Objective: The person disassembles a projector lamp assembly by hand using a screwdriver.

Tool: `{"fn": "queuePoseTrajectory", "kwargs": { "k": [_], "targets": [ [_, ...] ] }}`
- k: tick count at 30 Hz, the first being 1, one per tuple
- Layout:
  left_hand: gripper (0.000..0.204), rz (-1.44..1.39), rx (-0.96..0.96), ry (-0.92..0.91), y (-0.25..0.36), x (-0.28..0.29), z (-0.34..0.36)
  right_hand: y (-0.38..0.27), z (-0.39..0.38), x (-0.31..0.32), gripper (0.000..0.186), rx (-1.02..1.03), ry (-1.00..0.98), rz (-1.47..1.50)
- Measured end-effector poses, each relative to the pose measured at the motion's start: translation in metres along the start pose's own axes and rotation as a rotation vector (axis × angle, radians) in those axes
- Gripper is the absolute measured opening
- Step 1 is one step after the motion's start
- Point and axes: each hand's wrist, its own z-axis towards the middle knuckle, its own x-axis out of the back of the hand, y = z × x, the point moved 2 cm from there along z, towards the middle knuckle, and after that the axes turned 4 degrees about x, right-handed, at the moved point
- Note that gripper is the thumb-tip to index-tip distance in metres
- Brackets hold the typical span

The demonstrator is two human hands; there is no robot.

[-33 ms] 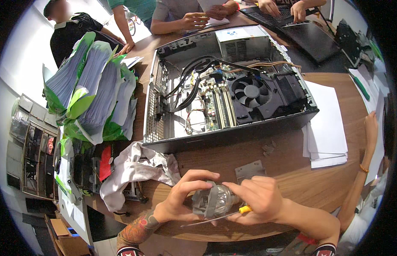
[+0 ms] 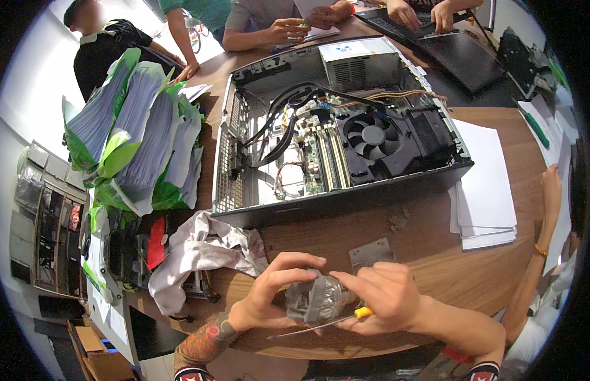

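Low in the middle, my left hand (image 2: 264,297) curls its fingers and thumb around a grey-rimmed, clear ribbed round piece (image 2: 319,298); its exact kind cannot be made out. My right hand (image 2: 389,297) is closed on a screwdriver with a yellow handle (image 2: 364,312), partly hidden in the palm. Its thin metal shaft points left, below the clear piece. The right fingertips also touch that piece's right side. Just beyond the hands, a flat metal plate (image 2: 371,252) lies on the wooden table (image 2: 307,238).
An opened desktop computer case (image 2: 333,200), with a black fan (image 2: 373,134) inside, fills the table's middle. A white cloth (image 2: 209,247) and paper bundles in green wrappers (image 2: 139,127) are at left. White sheets (image 2: 488,184) lie right. Other people's hands (image 2: 288,30) show at the far edge.
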Motion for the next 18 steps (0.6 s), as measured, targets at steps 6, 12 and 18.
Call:
{"fn": "queuePoseTrajectory", "kwargs": {
  "k": [6,12,18],
  "targets": [
    [0.081,0.127,0.080,-0.048,0.006,0.000,-0.003,-0.001,-0.001,-0.001,0.059,0.039,-0.016,-0.049],
    [0.079,0.234,0.047,-0.080,0.019,0.000,0.005,0.000,-0.003,-0.001,0.060,0.036,-0.010,-0.070],
    [0.066,0.212,0.049,-0.089,0.017,0.001,0.001,-0.001,-0.001,0.002,0.059,0.063,0.006,-0.068]
  ]
}}
